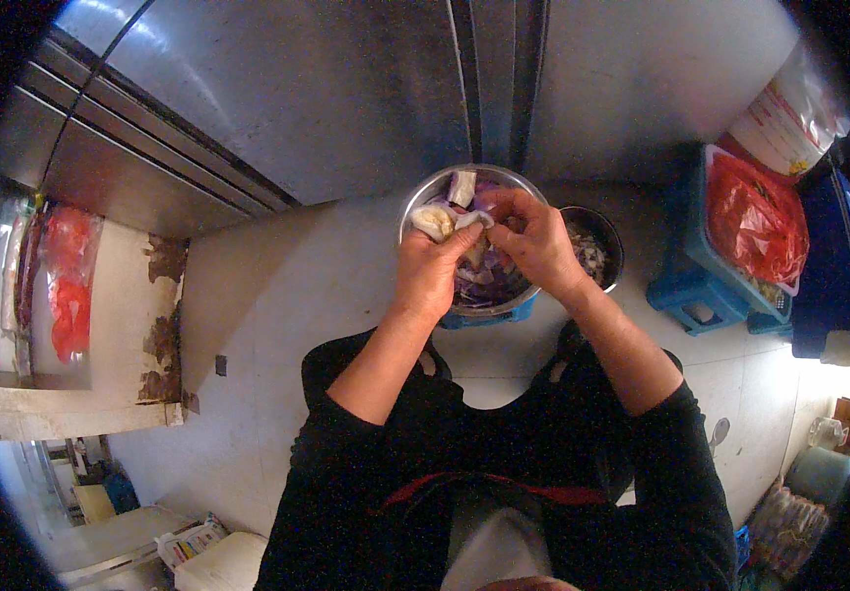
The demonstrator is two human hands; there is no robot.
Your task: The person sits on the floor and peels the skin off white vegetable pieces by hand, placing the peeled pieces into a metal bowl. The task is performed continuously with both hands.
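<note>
A round metal bowl (404, 214) stands in front of me, holding purple and whitish vegetable pieces (478, 284). Above it my left hand (429, 262) grips a pale, whitish vegetable piece (434, 220) with a yellowish middle. The fingers of my right hand (536, 240) pinch a thin white end (475, 219) beside my left thumb; whether it belongs to the same piece is unclear. A thick white chunk (462, 188) lies near the bowl's far rim. Close by on the right, a smaller dark bowl (593, 247) contains small pale bits, partly hidden by my right wrist.
A blue plastic stool (491, 316) shows under the metal bowl. Stainless steel cabinet doors (336, 89) rise just beyond it. At right, a red plastic bag (757, 221) fills a crate on a blue stool (694, 299). A worn, peeling ledge (122, 295) stands left.
</note>
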